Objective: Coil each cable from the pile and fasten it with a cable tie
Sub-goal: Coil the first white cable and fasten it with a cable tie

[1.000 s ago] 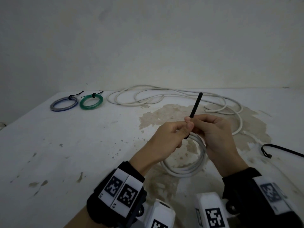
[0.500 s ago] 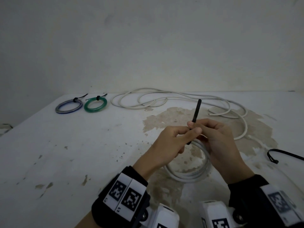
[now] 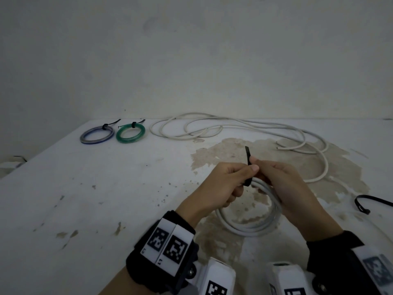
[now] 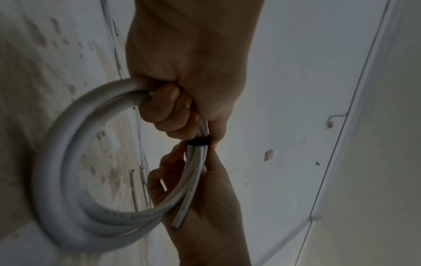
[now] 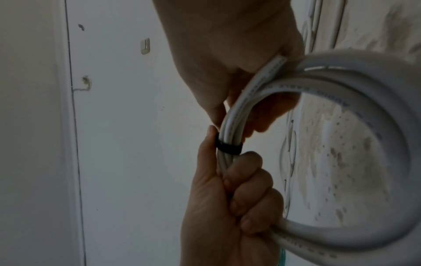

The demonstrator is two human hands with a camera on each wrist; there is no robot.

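Note:
A white cable coil (image 3: 248, 227) hangs just above the stained table (image 3: 106, 199), held between both hands. My left hand (image 3: 229, 184) grips the bundle with its lower fingers, while its thumb and forefinger pinch the black cable tie (image 3: 247, 155). That tie's band (image 4: 197, 141) wraps tightly round the strands, and its short tail sticks up above my fingers. On the other side, my right hand (image 3: 285, 184) curls round the coil with the thumb tip against the tie (image 5: 227, 147). One cut cable end (image 4: 181, 216) pokes out past the right palm.
At the back left lie a tied blue coil (image 3: 96, 135) and a tied green coil (image 3: 130, 133). A long loose white cable (image 3: 234, 127) sprawls across the back and right. A spare black tie (image 3: 372, 202) lies at the right edge.
The tie's tail above my fingers has grown much shorter and now stands nearly upright. Both hands have stayed on the coil.

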